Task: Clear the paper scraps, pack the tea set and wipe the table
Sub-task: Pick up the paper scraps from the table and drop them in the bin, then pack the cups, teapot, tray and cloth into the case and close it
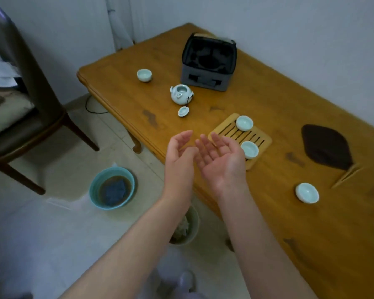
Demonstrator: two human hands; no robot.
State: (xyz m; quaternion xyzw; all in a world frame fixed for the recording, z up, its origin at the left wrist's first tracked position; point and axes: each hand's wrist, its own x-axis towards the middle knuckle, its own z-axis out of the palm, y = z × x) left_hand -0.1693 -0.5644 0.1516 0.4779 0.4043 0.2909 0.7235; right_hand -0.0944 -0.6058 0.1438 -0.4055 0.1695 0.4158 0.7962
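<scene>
My left hand (179, 156) and my right hand (221, 160) hover palm-up and empty at the near edge of the wooden table (268, 212), fingers relaxed. A pale celadon teapot (181, 94) stands lidless, its lid (183, 111) lying just in front of it. One cup (144, 75) sits far left. Two cups (244, 123) (249, 149) rest on the bamboo tray (261, 140) beside my right hand. Another cup (307, 192) sits at the right. The grey carry case (208, 63) stands open at the back.
A dark leaf-shaped mat (326, 146) and wooden tongs (345, 175) lie at the right. On the floor sit a teal basin (112, 187) holding a dark cloth in water and a small bin (187, 227) with paper scraps, under my left forearm. A chair (20, 104) stands left.
</scene>
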